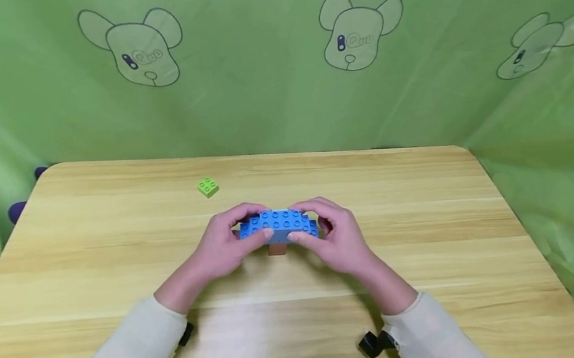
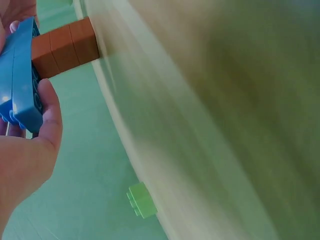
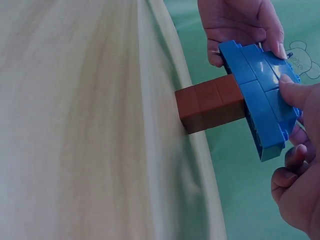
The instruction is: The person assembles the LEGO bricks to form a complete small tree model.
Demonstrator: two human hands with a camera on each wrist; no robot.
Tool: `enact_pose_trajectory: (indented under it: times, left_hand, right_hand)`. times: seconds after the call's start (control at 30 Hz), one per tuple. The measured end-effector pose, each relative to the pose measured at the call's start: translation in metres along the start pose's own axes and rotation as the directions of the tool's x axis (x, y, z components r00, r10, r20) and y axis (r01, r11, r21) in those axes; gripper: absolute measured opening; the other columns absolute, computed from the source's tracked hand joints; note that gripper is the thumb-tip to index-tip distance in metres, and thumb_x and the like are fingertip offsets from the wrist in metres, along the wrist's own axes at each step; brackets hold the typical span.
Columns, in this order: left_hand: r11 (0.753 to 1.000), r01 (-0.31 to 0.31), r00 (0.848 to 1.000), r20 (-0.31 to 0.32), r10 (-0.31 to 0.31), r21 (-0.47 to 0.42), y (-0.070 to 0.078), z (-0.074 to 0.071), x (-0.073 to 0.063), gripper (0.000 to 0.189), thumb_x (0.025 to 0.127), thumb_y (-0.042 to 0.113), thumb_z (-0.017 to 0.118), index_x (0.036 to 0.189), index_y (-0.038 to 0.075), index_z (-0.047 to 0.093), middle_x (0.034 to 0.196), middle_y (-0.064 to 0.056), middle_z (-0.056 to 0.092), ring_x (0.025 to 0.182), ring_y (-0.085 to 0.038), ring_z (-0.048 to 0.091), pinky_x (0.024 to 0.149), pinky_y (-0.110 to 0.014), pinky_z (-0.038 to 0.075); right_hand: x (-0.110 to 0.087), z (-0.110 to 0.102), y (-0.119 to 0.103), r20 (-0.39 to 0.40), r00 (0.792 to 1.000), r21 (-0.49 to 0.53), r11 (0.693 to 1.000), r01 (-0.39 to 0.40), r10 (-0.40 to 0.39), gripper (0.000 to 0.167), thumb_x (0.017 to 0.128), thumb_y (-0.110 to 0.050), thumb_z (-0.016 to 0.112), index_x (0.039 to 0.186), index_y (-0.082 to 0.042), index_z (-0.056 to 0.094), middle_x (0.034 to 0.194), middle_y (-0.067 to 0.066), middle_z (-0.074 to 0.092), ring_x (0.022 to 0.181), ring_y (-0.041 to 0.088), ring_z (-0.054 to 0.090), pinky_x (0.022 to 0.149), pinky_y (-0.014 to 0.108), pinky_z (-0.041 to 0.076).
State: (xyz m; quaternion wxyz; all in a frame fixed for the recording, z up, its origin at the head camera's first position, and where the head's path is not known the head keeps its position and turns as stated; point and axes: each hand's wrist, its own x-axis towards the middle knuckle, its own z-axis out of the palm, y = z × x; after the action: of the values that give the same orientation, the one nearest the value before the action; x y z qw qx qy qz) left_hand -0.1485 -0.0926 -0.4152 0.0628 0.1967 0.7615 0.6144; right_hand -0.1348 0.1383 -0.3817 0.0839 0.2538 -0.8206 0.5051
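Note:
Stepped layers of blue toy building bricks sit on a brown brick column, like a cap on a trunk; the right wrist view shows both from the side. The column's foot meets the table. My left hand grips the blue part at its left end, thumb on the near side and fingers behind. At the right end my right hand pinches it the same way, with its thumb on the front face. The left wrist view shows the column and the blue underside edge, cut off at the frame's side.
A light green square brick lies on the wooden table, behind and left of the hands. Green curtain cloth with printed bear heads hangs along the table's back and sides. Black straps show at both sleeves.

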Motion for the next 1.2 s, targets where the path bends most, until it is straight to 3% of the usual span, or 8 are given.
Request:
enact_pose_trajectory:
  times: [0.17, 0.37, 0.5, 0.57, 0.63, 0.8, 0.93, 1.2]
  left_hand:
    - [0.999, -0.010, 1.000, 0.009, 0.009, 0.039, -0.002, -0.002, 0.001, 0.036, 0.093, 0.024, 0.074, 0.126, 0.015, 0.066, 0.118, -0.002, 0.066, 0.098, -0.021, 0.061, 0.082, -0.045, 0.052]
    - [0.998, -0.044, 0.999, 0.001, 0.044, 0.050, -0.004, -0.010, 0.004, 0.041, 0.091, 0.021, 0.075, 0.129, 0.010, 0.064, 0.123, -0.003, 0.065, 0.107, -0.023, 0.060, 0.092, -0.045, 0.048]
    - [1.000, 0.010, 0.993, -0.119, -0.007, 0.018, -0.009, -0.029, 0.010, 0.038, 0.094, 0.017, 0.069, 0.129, 0.003, 0.062, 0.123, -0.010, 0.064, 0.111, -0.024, 0.058, 0.095, -0.043, 0.046]
    - [0.996, 0.088, 0.974, -0.208, -0.090, -0.017, -0.015, -0.042, 0.015, 0.037, 0.095, 0.015, 0.068, 0.129, 0.002, 0.061, 0.124, -0.013, 0.063, 0.109, -0.025, 0.057, 0.094, -0.042, 0.047]
    - [0.981, 0.177, 0.939, -0.286, -0.191, -0.073, -0.022, -0.055, 0.021, 0.040, 0.093, 0.013, 0.069, 0.131, 0.002, 0.059, 0.126, -0.013, 0.061, 0.106, -0.024, 0.057, 0.090, -0.042, 0.049]
    - [0.941, 0.300, 0.871, -0.356, -0.338, -0.158, -0.040, -0.073, 0.031, 0.050, 0.090, 0.007, 0.071, 0.137, -0.001, 0.053, 0.132, -0.016, 0.056, 0.103, -0.023, 0.057, 0.084, -0.042, 0.053]
    - [0.928, 0.349, 0.853, -0.366, -0.373, -0.133, -0.046, -0.077, 0.038, 0.056, 0.089, 0.008, 0.073, 0.139, 0.000, 0.051, 0.135, -0.015, 0.052, 0.107, -0.025, 0.057, 0.085, -0.041, 0.052]
    - [0.898, 0.439, 0.829, -0.391, -0.399, 0.014, -0.054, -0.077, 0.051, 0.060, 0.088, 0.010, 0.076, 0.140, 0.000, 0.049, 0.135, -0.016, 0.050, 0.118, -0.031, 0.050, 0.098, -0.038, 0.046]
  right_hand:
    - [-0.004, 0.001, 0.006, -0.005, 0.997, 0.003, 0.997, -0.073, 0.073, 0.044, 0.074, 0.008, 0.084, 0.115, 0.003, 0.068, 0.100, 0.011, 0.064, 0.065, 0.041, 0.041, 0.057, 0.034, 0.033]
    - [-0.012, 0.006, 0.034, 0.023, 0.987, 0.062, 0.985, -0.161, 0.160, 0.041, 0.077, 0.006, 0.083, 0.115, 0.001, 0.068, 0.102, 0.011, 0.066, 0.078, 0.028, 0.054, 0.063, 0.034, 0.047]
    - [-0.016, 0.011, 0.058, 0.020, 0.981, 0.080, 0.977, -0.196, 0.195, 0.042, 0.079, 0.000, 0.084, 0.117, -0.005, 0.069, 0.101, 0.006, 0.067, 0.075, 0.025, 0.052, 0.063, 0.029, 0.044]
    - [-0.017, 0.011, 0.060, 0.024, 0.978, 0.085, 0.975, -0.207, 0.206, 0.041, 0.080, -0.003, 0.084, 0.118, -0.007, 0.069, 0.098, 0.004, 0.066, 0.069, 0.024, 0.047, 0.060, 0.027, 0.039]
    - [-0.017, 0.011, 0.057, 0.030, 0.977, 0.092, 0.973, -0.211, 0.209, 0.040, 0.081, -0.005, 0.084, 0.118, -0.007, 0.069, 0.095, 0.004, 0.064, 0.065, 0.023, 0.042, 0.058, 0.027, 0.034]
    - [-0.019, 0.012, 0.061, 0.033, 0.976, 0.107, 0.970, -0.220, 0.217, 0.040, 0.081, -0.008, 0.084, 0.118, -0.010, 0.070, 0.097, 0.003, 0.066, 0.067, 0.022, 0.043, 0.058, 0.027, 0.034]
    - [-0.018, 0.013, 0.062, 0.034, 0.973, 0.116, 0.967, -0.229, 0.227, 0.040, 0.081, -0.001, 0.083, 0.118, -0.006, 0.069, 0.105, 0.006, 0.069, 0.076, 0.024, 0.051, 0.062, 0.028, 0.039]
    - [-0.013, 0.007, 0.026, 0.046, 0.976, 0.121, 0.969, -0.216, 0.212, 0.037, 0.081, 0.005, 0.081, 0.115, 0.003, 0.068, 0.108, 0.012, 0.069, 0.085, 0.018, 0.058, 0.071, 0.028, 0.050]
